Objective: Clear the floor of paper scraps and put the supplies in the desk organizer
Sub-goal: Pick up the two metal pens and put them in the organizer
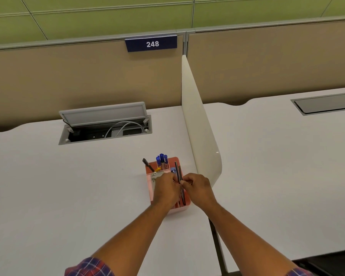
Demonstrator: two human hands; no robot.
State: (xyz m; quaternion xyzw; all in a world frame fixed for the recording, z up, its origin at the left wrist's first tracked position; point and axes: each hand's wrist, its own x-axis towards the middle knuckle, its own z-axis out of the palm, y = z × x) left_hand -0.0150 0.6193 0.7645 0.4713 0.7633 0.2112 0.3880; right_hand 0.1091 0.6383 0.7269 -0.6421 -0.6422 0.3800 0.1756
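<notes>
A pink desk organizer stands on the white desk beside the divider. Blue-capped markers stand in its back compartment, and a black pen leans out at the back left. Both hands are over the organizer. My left hand covers its left half, fingers curled near a metal item that I cannot identify. My right hand pinches thin dark pens that stand in the right compartment. Whether the left hand also grips them is hidden.
A cream divider panel rises just right of the organizer. An open cable hatch with wires sits at the back of the desk. A second desk lies to the right, with a dark gap between them.
</notes>
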